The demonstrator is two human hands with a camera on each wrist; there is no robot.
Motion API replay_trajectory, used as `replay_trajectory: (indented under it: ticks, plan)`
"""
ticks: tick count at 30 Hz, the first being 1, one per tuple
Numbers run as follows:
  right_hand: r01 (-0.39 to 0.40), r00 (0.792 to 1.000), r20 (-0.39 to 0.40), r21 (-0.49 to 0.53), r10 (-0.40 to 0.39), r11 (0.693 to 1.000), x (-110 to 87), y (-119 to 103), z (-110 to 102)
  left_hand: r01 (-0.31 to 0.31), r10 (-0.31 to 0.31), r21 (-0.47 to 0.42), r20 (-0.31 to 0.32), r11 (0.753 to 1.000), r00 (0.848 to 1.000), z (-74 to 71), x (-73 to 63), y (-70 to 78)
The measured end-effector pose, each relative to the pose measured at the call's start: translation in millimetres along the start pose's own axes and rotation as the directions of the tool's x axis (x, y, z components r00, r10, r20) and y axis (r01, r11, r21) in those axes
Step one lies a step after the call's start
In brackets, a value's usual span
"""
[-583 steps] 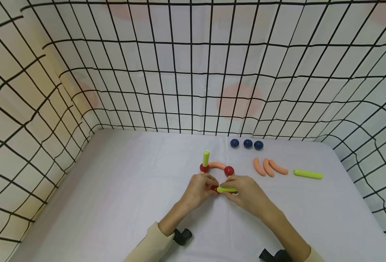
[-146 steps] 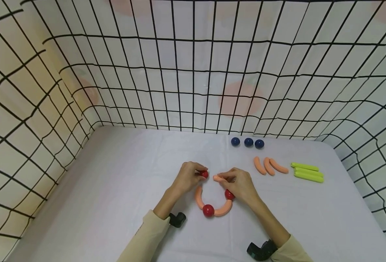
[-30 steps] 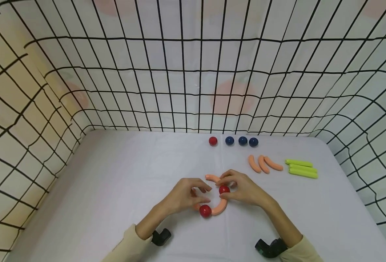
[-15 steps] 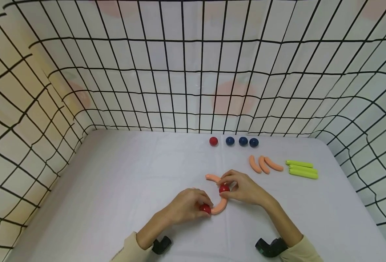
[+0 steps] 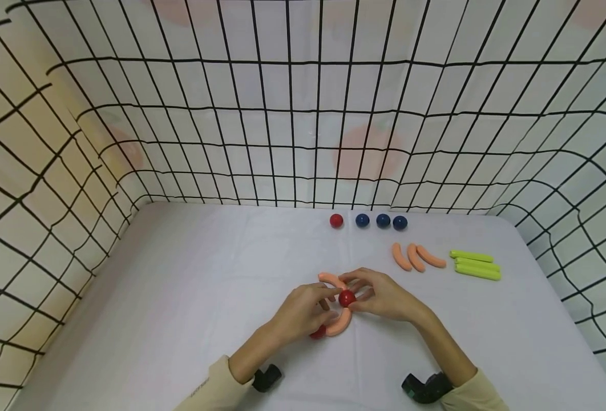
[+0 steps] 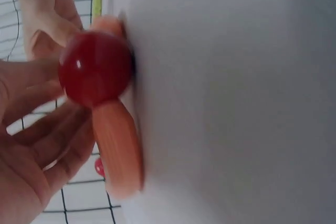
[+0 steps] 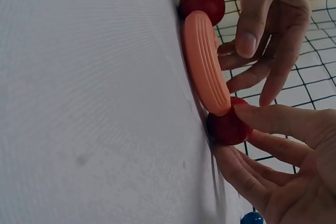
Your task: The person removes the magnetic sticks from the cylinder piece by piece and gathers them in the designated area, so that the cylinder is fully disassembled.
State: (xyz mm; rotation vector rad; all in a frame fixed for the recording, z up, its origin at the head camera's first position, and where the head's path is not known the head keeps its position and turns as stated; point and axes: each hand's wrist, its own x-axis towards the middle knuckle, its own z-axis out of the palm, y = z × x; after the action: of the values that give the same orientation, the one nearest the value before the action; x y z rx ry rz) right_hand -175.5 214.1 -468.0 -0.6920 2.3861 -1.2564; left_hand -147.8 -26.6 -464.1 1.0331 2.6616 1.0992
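Observation:
My right hand (image 5: 380, 294) pinches a red ball (image 5: 346, 298) between thumb and fingers; the right wrist view shows the thumb on that ball (image 7: 230, 124). A curved orange rod (image 5: 340, 322) runs from it to a second red ball (image 5: 317, 331), partly covered by my left hand (image 5: 303, 311). Another curved orange rod (image 5: 332, 279) reaches up and left from the pinched ball. In the left wrist view, a further orange rod (image 6: 119, 150) extends from the second ball. My left hand's fingers are loosely bent beside the rods, gripping nothing visible.
A red ball (image 5: 336, 220) and three blue balls (image 5: 383, 221) line the back of the white table (image 5: 180, 297). To the right lie three loose orange rods (image 5: 415, 257) and three yellow-green sticks (image 5: 476, 265). A black wire grid (image 5: 303, 120) surrounds the back and sides.
My left hand leaves the lower red ball and moves up-right towards the pinched one. Earlier it held a red ball, now in the back row. Yellow-green sticks once on the structure now lie right.

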Motion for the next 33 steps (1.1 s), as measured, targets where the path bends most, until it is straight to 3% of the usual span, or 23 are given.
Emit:
replay_trajectory:
  ticks: [9,17,20,24,28,33]
  plan:
    - [0.036,0.999,0.031,0.06,-0.038,0.998,1.4,4,-4,0.051,-0.036,0.135,-0.111,0.99,0.993,13.9,7.9,13.6]
    - [-0.091,0.996,0.012,0.106,0.09,0.99,15.5,10,-8,0.116,-0.059,0.236,-0.235,0.965,0.97,26.3,9.7,21.1]
    - [-0.13,0.991,-0.008,0.114,0.131,0.985,23.5,10,-6,0.109,-0.039,0.255,-0.268,0.961,0.963,28.9,9.2,21.6]
    - [-0.144,0.988,-0.048,0.085,0.148,0.986,29.4,8,-2,0.083,-0.001,0.293,-0.269,0.953,0.963,31.3,4.7,22.5]
    - [-0.165,0.981,-0.098,0.041,0.168,0.985,31.4,6,1,0.057,0.038,0.38,-0.238,0.923,0.971,33.0,-4.9,24.3]
    - [-0.212,0.969,-0.125,0.009,0.212,0.977,30.2,6,0,-0.009,0.13,0.469,-0.225,0.883,0.966,35.7,-11.8,24.7]
